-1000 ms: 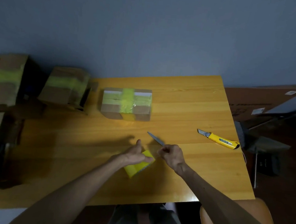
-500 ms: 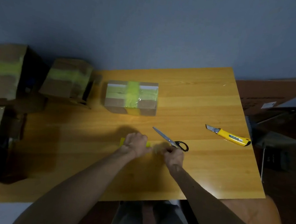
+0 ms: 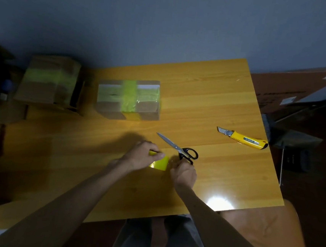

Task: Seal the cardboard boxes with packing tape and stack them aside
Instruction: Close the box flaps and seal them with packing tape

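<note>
The tape (image 3: 159, 163) sits between the two hands. The left hand (image 3: 142, 158) pinches its near-left end, and its long axis runs across towards the right hand (image 3: 184, 174). That hand is curled close at the other end, though whether it grips anything I cannot tell. A second ago it held the scissors (image 3: 177, 148). They now lie just beyond its knuckles, blades pointing away and leftward, so the cutting looks finished. A taped box (image 3: 128, 98) waits past both hands, more boxes (image 3: 48, 80) stand far left, and a knife (image 3: 244, 139) lies off right.
</note>
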